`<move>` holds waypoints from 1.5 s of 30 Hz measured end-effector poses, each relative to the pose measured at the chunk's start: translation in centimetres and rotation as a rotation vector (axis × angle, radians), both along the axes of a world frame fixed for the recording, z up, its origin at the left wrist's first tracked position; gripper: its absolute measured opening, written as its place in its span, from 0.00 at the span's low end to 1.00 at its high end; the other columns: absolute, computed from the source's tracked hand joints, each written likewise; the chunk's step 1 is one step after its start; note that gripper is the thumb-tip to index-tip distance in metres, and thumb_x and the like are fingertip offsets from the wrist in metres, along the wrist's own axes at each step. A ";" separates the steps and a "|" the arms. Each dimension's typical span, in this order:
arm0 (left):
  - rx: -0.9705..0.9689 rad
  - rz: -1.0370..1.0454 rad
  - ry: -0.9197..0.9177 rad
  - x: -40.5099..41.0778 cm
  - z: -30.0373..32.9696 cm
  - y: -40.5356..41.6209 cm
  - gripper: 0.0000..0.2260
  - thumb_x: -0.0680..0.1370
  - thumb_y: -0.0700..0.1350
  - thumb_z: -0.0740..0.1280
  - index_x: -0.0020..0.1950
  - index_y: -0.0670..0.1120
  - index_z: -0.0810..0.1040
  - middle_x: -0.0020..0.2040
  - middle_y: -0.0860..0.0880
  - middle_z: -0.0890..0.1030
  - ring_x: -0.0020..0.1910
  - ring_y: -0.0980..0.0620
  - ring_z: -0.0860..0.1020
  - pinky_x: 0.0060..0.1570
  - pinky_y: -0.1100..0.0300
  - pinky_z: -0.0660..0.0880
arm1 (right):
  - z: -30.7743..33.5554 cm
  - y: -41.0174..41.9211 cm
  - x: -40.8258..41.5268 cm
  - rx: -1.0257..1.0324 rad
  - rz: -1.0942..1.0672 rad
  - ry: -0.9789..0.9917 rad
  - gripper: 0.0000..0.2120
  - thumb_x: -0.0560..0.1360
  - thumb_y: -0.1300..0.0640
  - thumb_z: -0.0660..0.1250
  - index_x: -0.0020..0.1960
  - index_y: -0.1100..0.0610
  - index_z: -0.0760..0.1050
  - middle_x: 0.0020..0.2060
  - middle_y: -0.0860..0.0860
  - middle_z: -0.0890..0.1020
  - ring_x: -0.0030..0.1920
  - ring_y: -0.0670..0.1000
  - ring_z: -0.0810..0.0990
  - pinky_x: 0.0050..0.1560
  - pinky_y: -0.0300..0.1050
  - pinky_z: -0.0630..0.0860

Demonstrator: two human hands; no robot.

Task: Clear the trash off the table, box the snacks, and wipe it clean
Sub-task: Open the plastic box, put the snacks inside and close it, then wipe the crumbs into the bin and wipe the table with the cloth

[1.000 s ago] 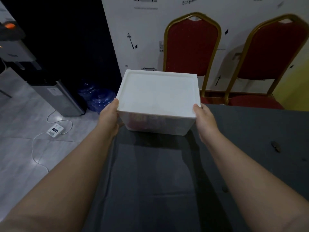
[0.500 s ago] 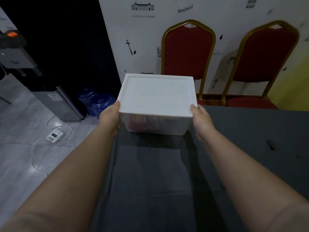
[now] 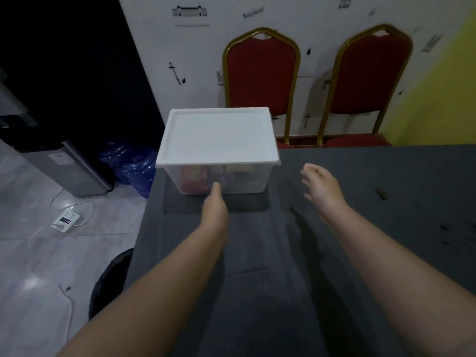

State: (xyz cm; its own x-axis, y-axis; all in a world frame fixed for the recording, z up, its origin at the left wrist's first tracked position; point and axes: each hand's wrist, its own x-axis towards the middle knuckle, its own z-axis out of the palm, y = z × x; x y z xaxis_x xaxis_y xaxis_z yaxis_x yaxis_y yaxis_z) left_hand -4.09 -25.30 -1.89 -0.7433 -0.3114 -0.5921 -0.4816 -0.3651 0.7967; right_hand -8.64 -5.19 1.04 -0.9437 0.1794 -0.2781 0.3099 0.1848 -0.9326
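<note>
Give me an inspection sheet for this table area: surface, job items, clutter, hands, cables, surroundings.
Surface: dark grey tablecloth, creased.
Job's things: translucent plastic box with white lid at the table's far left corner, lid on, colourful snack packets inside.
Clutter: small dark scraps on the cloth at right.
Hands: left hand open, near the box front; right hand open, clear of the box.
Cables: white power strip with white cord on the floor.
Surroundings: two red chairs with gold frames, blue water bottles, grey tiled floor.
</note>
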 end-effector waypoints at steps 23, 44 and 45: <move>-0.253 -0.965 0.391 2.0 0.6 42.7 0.26 0.77 0.41 0.66 0.73 0.45 0.62 0.73 0.49 0.66 0.72 0.54 0.64 0.64 0.67 0.60 | -3.0 39.3 16.2 0.208 -0.630 0.065 0.12 0.76 0.57 0.67 0.58 0.51 0.73 0.59 0.49 0.77 0.61 0.49 0.75 0.61 0.43 0.70; -0.146 -1.186 -0.047 2.3 -3.4 63.0 0.24 0.78 0.42 0.65 0.72 0.45 0.63 0.64 0.48 0.74 0.55 0.53 0.75 0.54 0.60 0.73 | -9.1 58.3 14.4 1.158 -0.061 -0.226 0.18 0.79 0.54 0.58 0.67 0.54 0.70 0.59 0.52 0.77 0.57 0.55 0.72 0.56 0.46 0.70; -0.090 -1.170 -0.088 2.3 -3.5 63.1 0.21 0.78 0.43 0.64 0.70 0.45 0.65 0.59 0.47 0.76 0.52 0.53 0.75 0.52 0.60 0.73 | -8.9 58.3 14.3 1.121 -0.089 -0.219 0.17 0.79 0.55 0.59 0.66 0.55 0.71 0.58 0.52 0.77 0.57 0.54 0.72 0.55 0.46 0.70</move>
State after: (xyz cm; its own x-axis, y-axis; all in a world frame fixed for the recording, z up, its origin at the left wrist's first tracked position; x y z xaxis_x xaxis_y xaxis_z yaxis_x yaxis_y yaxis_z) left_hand -1.83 37.80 -5.42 -0.5623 0.4899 -0.6662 -0.5407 0.3919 0.7444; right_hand 5.67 53.11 -7.88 -0.8663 0.4937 -0.0766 0.4990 0.8473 -0.1818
